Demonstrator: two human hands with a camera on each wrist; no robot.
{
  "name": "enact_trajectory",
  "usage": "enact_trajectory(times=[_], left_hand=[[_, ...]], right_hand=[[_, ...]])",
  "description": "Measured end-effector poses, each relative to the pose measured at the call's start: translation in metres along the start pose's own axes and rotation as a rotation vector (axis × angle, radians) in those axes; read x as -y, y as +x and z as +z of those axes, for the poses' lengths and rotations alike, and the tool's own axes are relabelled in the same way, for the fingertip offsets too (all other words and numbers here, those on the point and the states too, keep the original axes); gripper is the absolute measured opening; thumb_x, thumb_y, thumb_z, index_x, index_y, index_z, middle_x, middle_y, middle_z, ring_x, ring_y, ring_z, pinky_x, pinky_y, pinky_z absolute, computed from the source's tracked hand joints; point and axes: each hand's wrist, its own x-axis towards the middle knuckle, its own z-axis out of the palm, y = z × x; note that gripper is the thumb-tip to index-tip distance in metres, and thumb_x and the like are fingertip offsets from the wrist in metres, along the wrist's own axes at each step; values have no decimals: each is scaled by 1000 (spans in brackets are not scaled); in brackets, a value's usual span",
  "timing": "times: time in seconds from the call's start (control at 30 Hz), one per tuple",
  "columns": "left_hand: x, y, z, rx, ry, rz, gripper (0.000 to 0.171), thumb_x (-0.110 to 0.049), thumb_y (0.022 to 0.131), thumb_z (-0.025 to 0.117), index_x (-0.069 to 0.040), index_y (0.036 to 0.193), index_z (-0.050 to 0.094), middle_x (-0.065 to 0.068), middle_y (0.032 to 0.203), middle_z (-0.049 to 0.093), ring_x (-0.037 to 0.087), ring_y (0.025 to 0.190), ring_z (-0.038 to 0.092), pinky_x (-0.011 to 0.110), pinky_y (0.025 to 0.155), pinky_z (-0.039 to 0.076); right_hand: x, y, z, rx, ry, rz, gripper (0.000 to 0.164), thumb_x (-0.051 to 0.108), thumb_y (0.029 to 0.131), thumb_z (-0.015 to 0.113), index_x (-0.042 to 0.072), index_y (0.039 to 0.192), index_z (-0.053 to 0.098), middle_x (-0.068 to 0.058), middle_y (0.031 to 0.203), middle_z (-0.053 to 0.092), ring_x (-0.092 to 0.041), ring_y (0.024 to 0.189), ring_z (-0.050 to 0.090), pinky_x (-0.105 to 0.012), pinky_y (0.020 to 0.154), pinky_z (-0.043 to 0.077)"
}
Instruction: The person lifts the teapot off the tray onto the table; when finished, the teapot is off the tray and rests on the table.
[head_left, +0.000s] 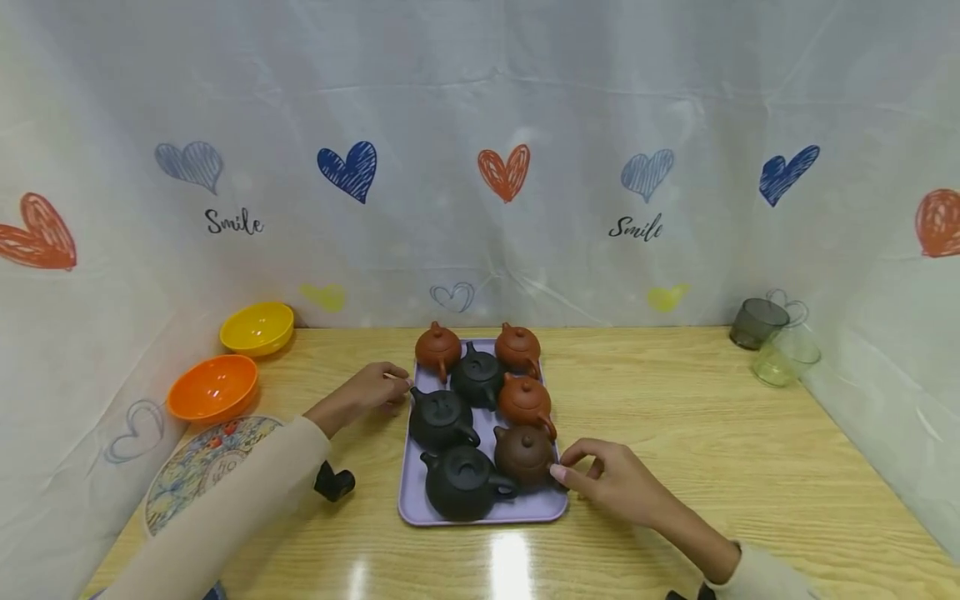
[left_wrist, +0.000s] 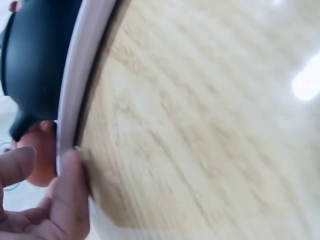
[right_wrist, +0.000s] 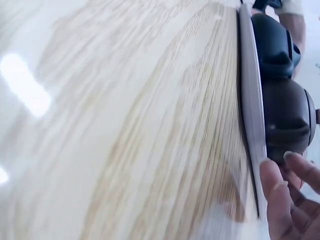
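Tray (head_left: 413,492): fingertips of the left hand (head_left: 367,390) and right hand (head_left: 618,485) meet its opposite long rims; whether either pinches, I cannot tell.
Teapots (head_left: 463,490): seven stand aboard, spouts mostly far-left; loading looks complete, with none left outside.
Long axis: runs away from the person, toward the curtain (head_left: 566,100).
Table (head_left: 675,392): supports the tray between the hands, flat, unlifted.

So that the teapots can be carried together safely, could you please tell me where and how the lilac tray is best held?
Probably by the raised rim of the lilac tray, near the middle of both long sides: left hand from the left, right hand from the right. Teapots sit along most of its length, so opposite grips should keep it level.
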Motion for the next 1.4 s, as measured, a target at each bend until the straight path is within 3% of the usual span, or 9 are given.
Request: enact_trajectory(times=[0.13,0.23,0.63,0.83,1.0,1.17,1.4], left_hand=[[-2,15,5,-23,-57,-2,43,-9,98,55,11,136,47,16,109,63,15,84,63,27,72,58],[-2,21,6,-41,-56,-11,43,-7,96,57,11,134,47,15,107,63,12,80,63,26,71,59],[2,21,4,-67,-78,-18,40,3,96,54,12,133,45,21,112,63,12,79,63,26,70,59],[1,24,7,-71,-62,-23,40,5,94,53,12,133,46,21,112,61,13,80,62,25,69,59],[0,27,10,-82,-55,-28,39,9,93,54,11,131,47,20,109,58,15,79,60,25,67,59],[1,27,10,-88,-42,-34,38,10,93,53,11,130,47,20,109,56,17,80,60,25,65,58],[0,27,11,-81,-56,-29,37,9,94,53,11,131,46,20,110,55,16,79,60,26,66,58]], right_hand=[[2,2,4,-28,-13,17,22,45,91,72,23,92,73,4,93,69,-6,53,50,-23,46,44],[2,2,6,-25,-11,12,21,43,90,74,22,89,74,4,94,69,-6,53,52,-24,48,47],[8,5,11,-20,-30,-39,16,36,93,71,22,85,74,6,87,68,-2,52,47,-22,47,44],[9,4,10,-19,-5,-9,21,36,95,69,19,86,75,5,86,70,-2,49,47,-21,46,42],[9,4,8,-15,71,20,22,32,97,68,15,85,75,0,84,69,-4,52,53,-20,48,44],[7,5,6,26,238,67,23,25,98,67,5,90,73,-12,94,68,-18,68,70,-23,53,52],[3,4,1,51,371,163,24,24,99,65,2,98,73,-11,99,68,-23,81,72,-31,61,60]])
